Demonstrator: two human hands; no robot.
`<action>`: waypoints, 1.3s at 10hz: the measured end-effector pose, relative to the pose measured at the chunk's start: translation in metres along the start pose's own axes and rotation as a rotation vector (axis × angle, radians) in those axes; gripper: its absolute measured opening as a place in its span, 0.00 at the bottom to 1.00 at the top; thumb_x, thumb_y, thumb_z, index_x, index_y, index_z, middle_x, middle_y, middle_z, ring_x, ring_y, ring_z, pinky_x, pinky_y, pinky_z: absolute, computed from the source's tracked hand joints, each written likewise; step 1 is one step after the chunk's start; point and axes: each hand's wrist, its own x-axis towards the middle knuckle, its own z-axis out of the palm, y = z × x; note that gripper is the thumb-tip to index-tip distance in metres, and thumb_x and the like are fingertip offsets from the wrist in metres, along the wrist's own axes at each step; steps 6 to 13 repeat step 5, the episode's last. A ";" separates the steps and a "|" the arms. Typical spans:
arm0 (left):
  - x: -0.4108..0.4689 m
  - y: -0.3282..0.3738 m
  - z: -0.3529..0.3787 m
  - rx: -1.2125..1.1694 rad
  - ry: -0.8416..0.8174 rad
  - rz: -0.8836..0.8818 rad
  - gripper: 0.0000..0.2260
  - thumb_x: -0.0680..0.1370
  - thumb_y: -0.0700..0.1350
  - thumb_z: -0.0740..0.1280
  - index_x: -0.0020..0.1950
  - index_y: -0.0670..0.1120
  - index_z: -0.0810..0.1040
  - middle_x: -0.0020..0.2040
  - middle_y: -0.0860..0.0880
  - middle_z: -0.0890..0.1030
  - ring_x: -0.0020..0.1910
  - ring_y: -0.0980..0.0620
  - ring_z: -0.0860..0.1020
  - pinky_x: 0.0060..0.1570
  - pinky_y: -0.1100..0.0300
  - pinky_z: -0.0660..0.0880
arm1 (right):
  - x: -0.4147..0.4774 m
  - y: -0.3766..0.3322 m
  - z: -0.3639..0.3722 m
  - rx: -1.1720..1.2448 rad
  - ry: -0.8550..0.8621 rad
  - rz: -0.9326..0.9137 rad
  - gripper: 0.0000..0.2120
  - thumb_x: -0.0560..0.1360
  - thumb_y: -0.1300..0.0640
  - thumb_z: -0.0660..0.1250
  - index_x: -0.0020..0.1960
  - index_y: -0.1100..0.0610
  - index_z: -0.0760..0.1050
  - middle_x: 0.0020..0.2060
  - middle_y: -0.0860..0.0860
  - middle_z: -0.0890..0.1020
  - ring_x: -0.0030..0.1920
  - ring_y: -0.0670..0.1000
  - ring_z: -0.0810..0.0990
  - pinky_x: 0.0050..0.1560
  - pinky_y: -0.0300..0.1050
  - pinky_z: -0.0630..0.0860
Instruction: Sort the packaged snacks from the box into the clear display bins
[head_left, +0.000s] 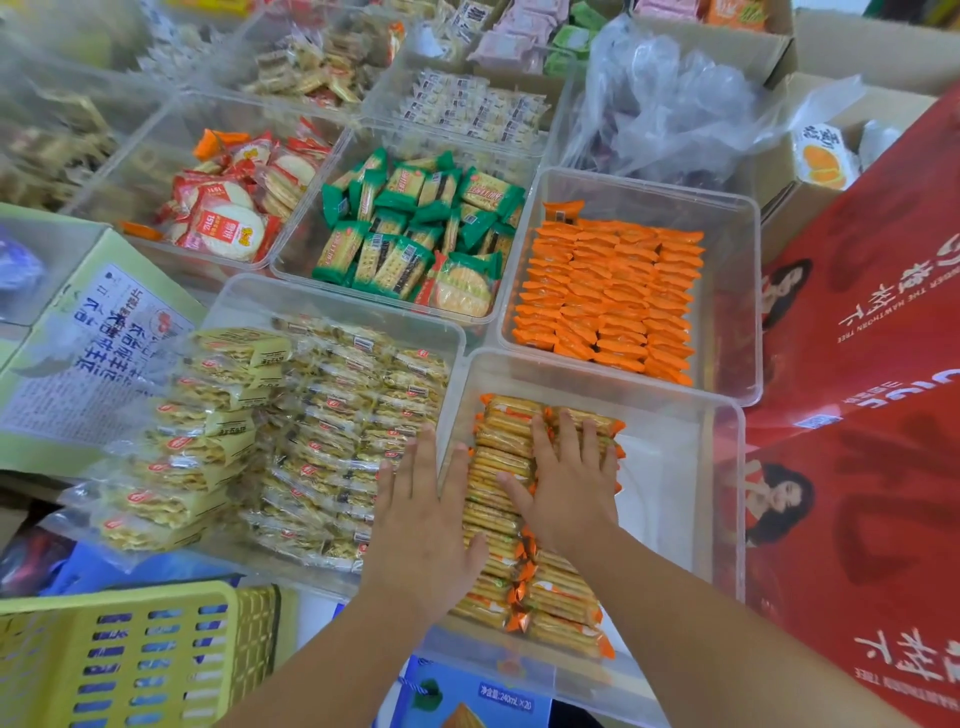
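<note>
Orange-ended cracker packs (498, 467) lie in two rows inside the nearest clear bin (722, 467). My right hand (569, 483) lies flat on the right row with straight fingers. My left hand (423, 525) rests flat over the bin's left wall and the left row, fingers straight and pointing away. Neither hand holds a pack. The bin's right half shows bare white floor.
Other clear bins hold yellow packs (332, 431), green cracker packs (410, 234), orange packs (608, 296) and red-white rice crackers (234, 208). Red cartons (857, 364) stand at the right, a yellow basket (130, 660) at the lower left, a green carton (88, 343) at the left.
</note>
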 end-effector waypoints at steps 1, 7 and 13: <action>0.002 -0.001 -0.002 -0.001 0.007 -0.011 0.46 0.77 0.65 0.63 0.84 0.51 0.41 0.83 0.40 0.36 0.83 0.39 0.44 0.79 0.41 0.42 | 0.005 -0.007 -0.010 -0.028 -0.054 0.025 0.44 0.74 0.23 0.39 0.83 0.46 0.43 0.82 0.53 0.43 0.80 0.63 0.41 0.76 0.70 0.44; -0.069 -0.027 -0.091 -0.624 0.165 -0.095 0.36 0.75 0.63 0.69 0.81 0.57 0.62 0.82 0.52 0.58 0.80 0.51 0.57 0.78 0.47 0.58 | -0.064 -0.008 -0.081 0.390 0.139 -0.077 0.33 0.79 0.34 0.61 0.79 0.46 0.61 0.81 0.55 0.54 0.80 0.57 0.52 0.78 0.59 0.57; -0.069 -0.027 -0.091 -0.624 0.165 -0.095 0.36 0.75 0.63 0.69 0.81 0.57 0.62 0.82 0.52 0.58 0.80 0.51 0.57 0.78 0.47 0.58 | -0.064 -0.008 -0.081 0.390 0.139 -0.077 0.33 0.79 0.34 0.61 0.79 0.46 0.61 0.81 0.55 0.54 0.80 0.57 0.52 0.78 0.59 0.57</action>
